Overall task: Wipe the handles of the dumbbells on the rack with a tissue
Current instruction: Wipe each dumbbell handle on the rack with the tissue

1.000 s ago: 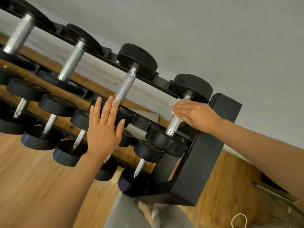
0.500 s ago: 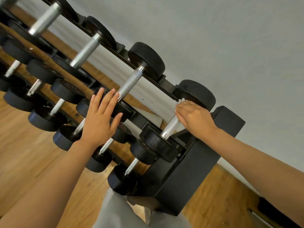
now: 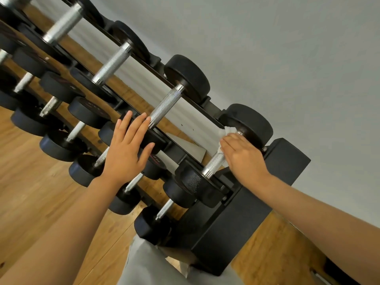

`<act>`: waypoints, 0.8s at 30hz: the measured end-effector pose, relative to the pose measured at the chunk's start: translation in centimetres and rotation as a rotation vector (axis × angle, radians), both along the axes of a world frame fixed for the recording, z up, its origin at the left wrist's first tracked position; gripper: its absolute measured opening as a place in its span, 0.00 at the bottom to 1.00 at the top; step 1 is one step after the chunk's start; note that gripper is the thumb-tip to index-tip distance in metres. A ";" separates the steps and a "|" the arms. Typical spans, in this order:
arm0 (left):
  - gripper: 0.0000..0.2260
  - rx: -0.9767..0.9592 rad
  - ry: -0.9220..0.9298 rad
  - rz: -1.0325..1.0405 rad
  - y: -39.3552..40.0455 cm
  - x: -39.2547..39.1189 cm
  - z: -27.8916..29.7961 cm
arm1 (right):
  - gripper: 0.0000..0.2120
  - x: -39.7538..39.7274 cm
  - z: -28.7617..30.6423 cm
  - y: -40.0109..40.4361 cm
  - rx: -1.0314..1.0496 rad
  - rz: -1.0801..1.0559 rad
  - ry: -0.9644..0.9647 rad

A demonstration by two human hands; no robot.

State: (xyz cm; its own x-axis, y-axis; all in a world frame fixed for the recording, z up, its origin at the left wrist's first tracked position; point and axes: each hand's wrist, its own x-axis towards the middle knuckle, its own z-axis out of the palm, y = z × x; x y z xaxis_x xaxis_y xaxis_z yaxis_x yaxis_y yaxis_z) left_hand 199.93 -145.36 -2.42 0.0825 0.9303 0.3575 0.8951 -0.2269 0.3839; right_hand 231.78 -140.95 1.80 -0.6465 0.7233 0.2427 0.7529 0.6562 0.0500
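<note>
Grey wall and wooden plank floor behind a black tiered metal dumbbell rack (image 3: 242,229), with four black dumbbells showing knurled silver handles on the top tier. Right hand (image 3: 243,156) wraps the crumpled white tissue (image 3: 226,131) round the rightmost dumbbell's handle (image 3: 213,164), while left hand (image 3: 126,150) sits flat, fingers spread, on the next dumbbell's black end plate (image 3: 152,140).

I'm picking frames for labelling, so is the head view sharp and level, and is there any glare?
Head view: strongly tilted, rack running diagonally; sharp around the tissue and right hand; upper-left dumbbells soft; mild sheen on the knurled handle, nothing blown out; lighting even, shadows soft.
</note>
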 end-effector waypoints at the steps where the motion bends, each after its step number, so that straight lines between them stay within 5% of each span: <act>1: 0.27 0.000 -0.001 0.002 0.0 0.0 0.0 | 0.16 -0.5 -0.3 -0.9 -0.025 0.028 0.018; 3: 0.27 0.005 -0.007 0.001 0.0 -0.1 -0.1 | 0.10 -1.5 -0.7 -2.8 -0.152 0.138 0.049; 6: 0.27 -0.002 -0.030 0.002 0.0 -0.1 -0.1 | 0.13 -2.1 -0.3 -3.5 -0.284 0.260 0.045; 10: 0.27 -0.009 -0.046 -0.003 0.0 0.0 -0.1 | 0.14 0.0 0.4 0.0 -0.082 0.152 -0.055; 15: 0.27 -0.020 -0.052 -0.007 0.0 -0.1 -0.1 | 0.11 0.9 -0.5 -0.5 0.061 -0.016 0.145; 22: 0.27 -0.052 -0.042 -0.012 0.0 -0.3 0.0 | 0.14 1.3 -4.3 -3.3 -0.051 0.392 0.237; 24: 0.27 -0.070 -0.038 -0.010 -0.1 -0.3 0.1 | 0.13 2.6 -3.4 -1.1 0.035 0.340 0.214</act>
